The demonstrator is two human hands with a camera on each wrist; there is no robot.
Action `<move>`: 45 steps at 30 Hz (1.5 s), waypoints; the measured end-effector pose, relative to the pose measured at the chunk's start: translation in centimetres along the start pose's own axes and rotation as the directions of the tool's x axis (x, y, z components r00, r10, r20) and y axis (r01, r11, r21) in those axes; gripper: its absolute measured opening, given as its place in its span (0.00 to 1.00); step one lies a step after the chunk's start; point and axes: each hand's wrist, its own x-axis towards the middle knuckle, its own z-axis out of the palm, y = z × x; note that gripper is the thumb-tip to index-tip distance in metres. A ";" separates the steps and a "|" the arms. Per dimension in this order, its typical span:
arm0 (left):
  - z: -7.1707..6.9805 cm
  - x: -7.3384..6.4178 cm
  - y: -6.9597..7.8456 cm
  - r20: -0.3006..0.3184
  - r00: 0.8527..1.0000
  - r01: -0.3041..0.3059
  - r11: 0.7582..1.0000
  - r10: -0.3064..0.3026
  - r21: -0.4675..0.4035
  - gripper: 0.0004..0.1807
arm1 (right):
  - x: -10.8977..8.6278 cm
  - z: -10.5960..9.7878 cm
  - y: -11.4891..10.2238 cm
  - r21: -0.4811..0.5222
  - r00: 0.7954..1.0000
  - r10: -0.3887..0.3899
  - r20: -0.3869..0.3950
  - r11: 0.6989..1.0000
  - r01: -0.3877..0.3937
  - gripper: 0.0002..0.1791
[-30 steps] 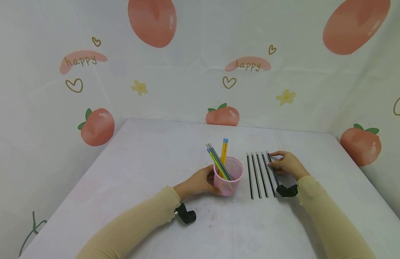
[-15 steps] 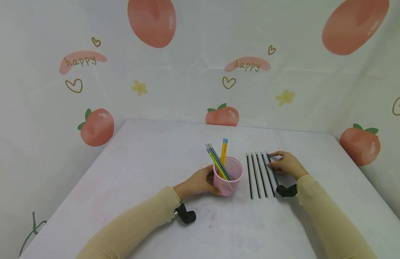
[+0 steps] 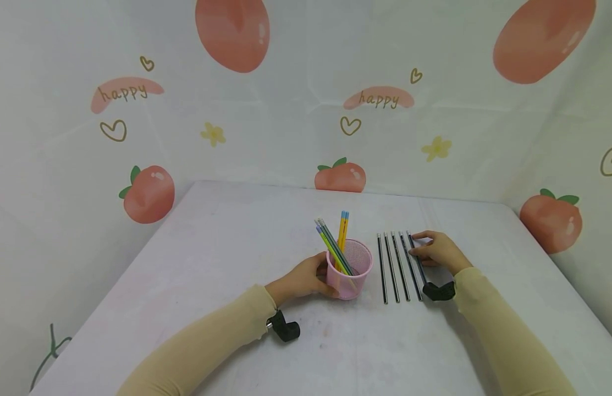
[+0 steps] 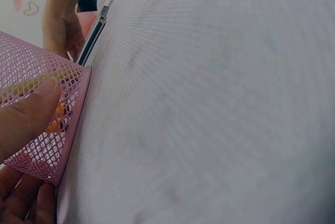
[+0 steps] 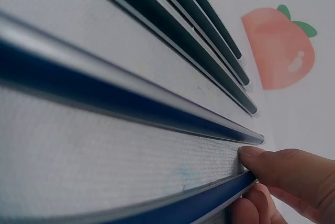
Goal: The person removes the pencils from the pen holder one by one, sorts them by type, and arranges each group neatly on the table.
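A pink mesh pencil cup (image 3: 347,289) stands on the table, with my left hand (image 3: 303,279) curled round its left side. In the left wrist view the thumb (image 4: 39,103) presses the mesh while other fingers lie on the cup's far side. Yellow pencils (image 3: 342,231) and green pencils (image 3: 327,237) lean inside the cup. To the right lies a row of dark pencils (image 3: 382,269), roughly parallel. My right hand (image 3: 436,252) pinches the row's rightmost pencil (image 5: 193,203), which looks blue in the right wrist view, between thumb and fingers near its far end.
A white cloth covers the table (image 3: 226,231), and a white backdrop (image 3: 286,132) with printed fruit rises behind it. Black wrist devices (image 3: 286,329) hang from both sleeves. A thin green cord (image 3: 52,349) shows at the table's left edge.
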 end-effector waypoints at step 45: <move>-0.1 0.0 0.1 0.019 1.000 0.003 0.999 -0.002 -0.044 0.43 | -0.9 -0.2 -0.1 0.121 0.999 -0.039 0.006 0.992 0.038 0.36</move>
